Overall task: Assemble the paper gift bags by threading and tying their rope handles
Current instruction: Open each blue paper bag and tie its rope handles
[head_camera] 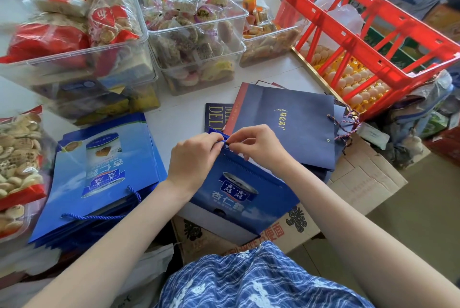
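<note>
White bench (179,118) crowded: clear snack tubs (74,53) at back, red crate (368,34) over eggs at right, stack of finished blue bags (99,178) at left, navy bags (286,128) behind the hands. Blue gift bag (239,188) lies in front center on a cardboard box (298,225). Left hand (191,161) and right hand (258,143) both pinch the blue rope end (225,143) at the bag's top edge.

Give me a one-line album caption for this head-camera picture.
Both hands, left and right, pinch a blue rope end at the top edge of a blue paper gift bag.
</note>
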Tool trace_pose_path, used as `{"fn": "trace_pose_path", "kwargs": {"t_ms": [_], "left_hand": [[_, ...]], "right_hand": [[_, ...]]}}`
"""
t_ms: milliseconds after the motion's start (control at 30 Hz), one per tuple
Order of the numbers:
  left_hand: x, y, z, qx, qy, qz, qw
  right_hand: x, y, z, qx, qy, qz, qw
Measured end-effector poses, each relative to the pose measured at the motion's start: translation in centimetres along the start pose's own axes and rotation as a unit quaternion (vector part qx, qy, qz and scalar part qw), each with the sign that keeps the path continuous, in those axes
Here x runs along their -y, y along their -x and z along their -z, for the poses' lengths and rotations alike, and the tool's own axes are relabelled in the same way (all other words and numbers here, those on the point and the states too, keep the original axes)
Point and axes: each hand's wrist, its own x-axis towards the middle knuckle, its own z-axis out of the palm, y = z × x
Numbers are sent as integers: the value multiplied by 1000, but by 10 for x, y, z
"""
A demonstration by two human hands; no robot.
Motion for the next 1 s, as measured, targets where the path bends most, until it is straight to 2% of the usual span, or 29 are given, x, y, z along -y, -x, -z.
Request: {"fn": "trace_pose_path", "kwargs": {"t_ms": [133, 200, 300, 400, 500, 567, 700, 867, 1000], "left_hand": [[4, -2, 2, 15, -110, -117, 987], [4, -2, 1, 20, -113, -141, 983], [5, 0, -1, 35, -46, -98, 993], [-5, -4, 2, 97, 79, 24, 992], [-6, -16, 7, 206, 250, 186, 928], [-3, -23, 9, 247, 304, 227, 892], [0, -28, 12, 272, 347, 247, 863], [2, -27, 10, 240, 349, 231, 876], [1, -22, 4, 199, 350, 213, 890]], "right_hand": [[-3, 0, -2, 12, -43, -39, 998], [-5, 0, 0, 21, -57, -44, 997], [-6, 1, 3, 48, -51, -30, 997], [-8, 1, 7, 55, -40, -20, 998], [-8, 0, 8, 52, -54, -17, 997], [-9, -1, 5, 37, -73, -21, 996], [-9, -4, 1, 10, -125, -47, 991], [-6, -3, 6, 83, -139, -41, 986], [-8, 0, 1, 33, -175, -46, 983]]}}
